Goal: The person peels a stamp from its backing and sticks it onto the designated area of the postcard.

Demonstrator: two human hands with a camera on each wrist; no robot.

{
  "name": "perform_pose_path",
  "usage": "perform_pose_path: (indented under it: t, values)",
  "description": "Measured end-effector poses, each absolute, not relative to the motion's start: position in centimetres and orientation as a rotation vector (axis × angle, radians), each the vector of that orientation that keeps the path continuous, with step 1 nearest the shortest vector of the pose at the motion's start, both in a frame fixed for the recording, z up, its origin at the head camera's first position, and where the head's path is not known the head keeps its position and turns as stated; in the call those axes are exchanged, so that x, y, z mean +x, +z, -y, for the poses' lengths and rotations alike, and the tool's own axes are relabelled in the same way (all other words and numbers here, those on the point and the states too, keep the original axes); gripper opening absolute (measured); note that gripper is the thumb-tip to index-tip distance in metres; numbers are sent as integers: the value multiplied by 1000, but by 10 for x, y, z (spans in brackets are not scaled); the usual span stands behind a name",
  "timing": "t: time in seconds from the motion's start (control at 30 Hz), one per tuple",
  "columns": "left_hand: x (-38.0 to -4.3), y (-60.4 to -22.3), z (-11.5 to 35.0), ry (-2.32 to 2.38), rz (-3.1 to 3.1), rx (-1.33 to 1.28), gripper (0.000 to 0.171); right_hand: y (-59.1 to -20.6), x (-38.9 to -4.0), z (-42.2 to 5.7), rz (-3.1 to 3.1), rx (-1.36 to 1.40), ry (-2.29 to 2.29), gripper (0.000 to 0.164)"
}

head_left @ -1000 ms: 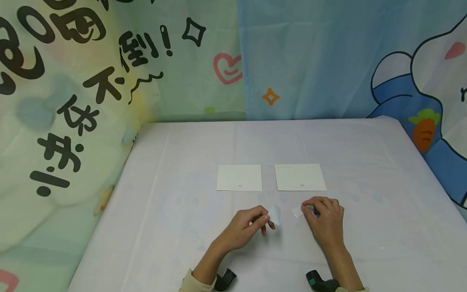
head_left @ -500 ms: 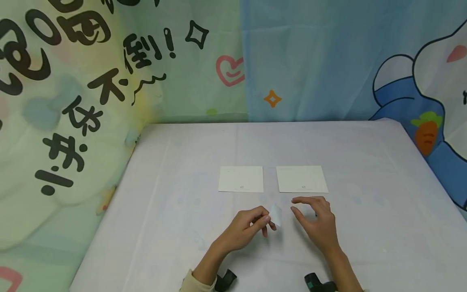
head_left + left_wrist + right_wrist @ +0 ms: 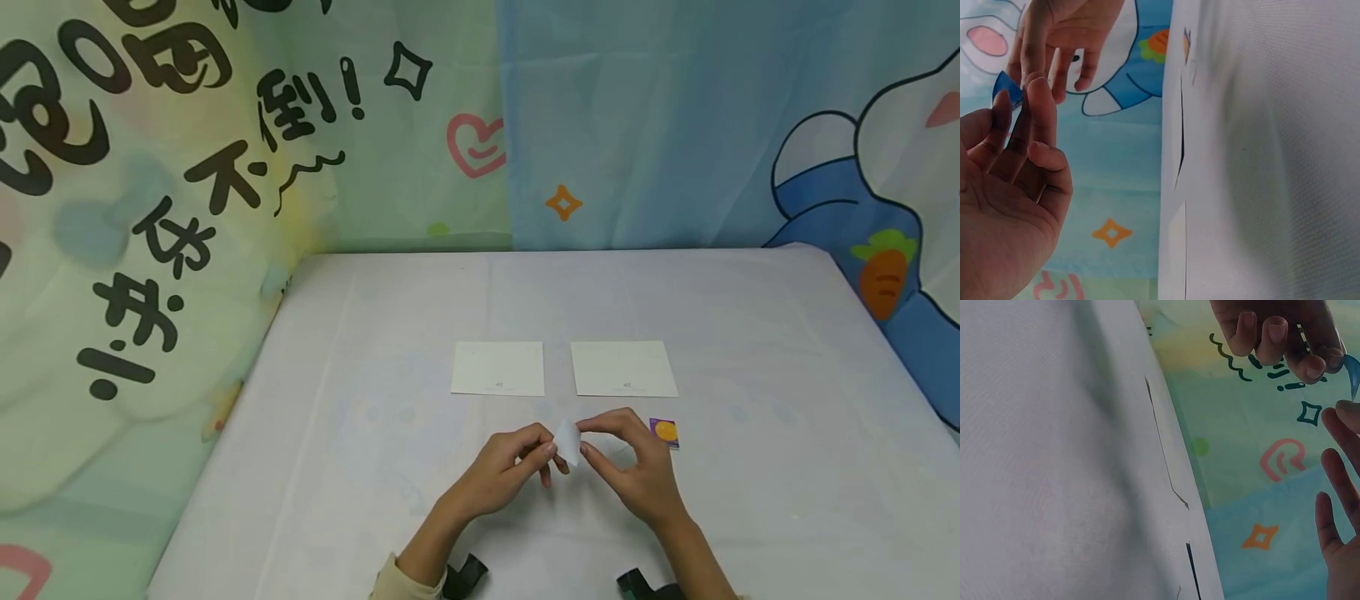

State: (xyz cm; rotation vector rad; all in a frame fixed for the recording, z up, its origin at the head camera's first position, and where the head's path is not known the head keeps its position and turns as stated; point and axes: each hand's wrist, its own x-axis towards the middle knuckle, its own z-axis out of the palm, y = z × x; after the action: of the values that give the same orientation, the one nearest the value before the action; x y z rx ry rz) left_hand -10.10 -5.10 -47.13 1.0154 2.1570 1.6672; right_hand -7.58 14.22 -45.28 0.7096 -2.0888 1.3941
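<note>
My left hand (image 3: 502, 475) pinches a small thin piece of sheet (image 3: 567, 442) between thumb and forefinger; its face toward the head camera looks pale, while it looks blue in the left wrist view. My right hand (image 3: 637, 471) is at the piece's right edge, thumb and forefinger spread a little apart and seeming to touch it. Beside the right hand's knuckles lies a small purple square with an orange round shape (image 3: 665, 432), partly hidden. In the right wrist view, only an edge of the blue piece (image 3: 1352, 372) shows between both hands' fingertips.
Two white cards (image 3: 498, 368) lie side by side beyond the hands, each with a tiny mark near its lower edge. A white cloth covers the table (image 3: 360, 467). Printed curtains (image 3: 637, 125) stand behind it and on the left.
My right hand has left a small clear scrap it held, moved left and reached the piece in the left hand. The purple square has come into sight. The left hand keeps its pinch.
</note>
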Motion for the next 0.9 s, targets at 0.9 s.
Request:
perform_pose_path:
  t: [0.9]
  values:
    - [-103,-477,52,1772,-2844,1168,14,-461,-69,-137,2074,737,1511,34]
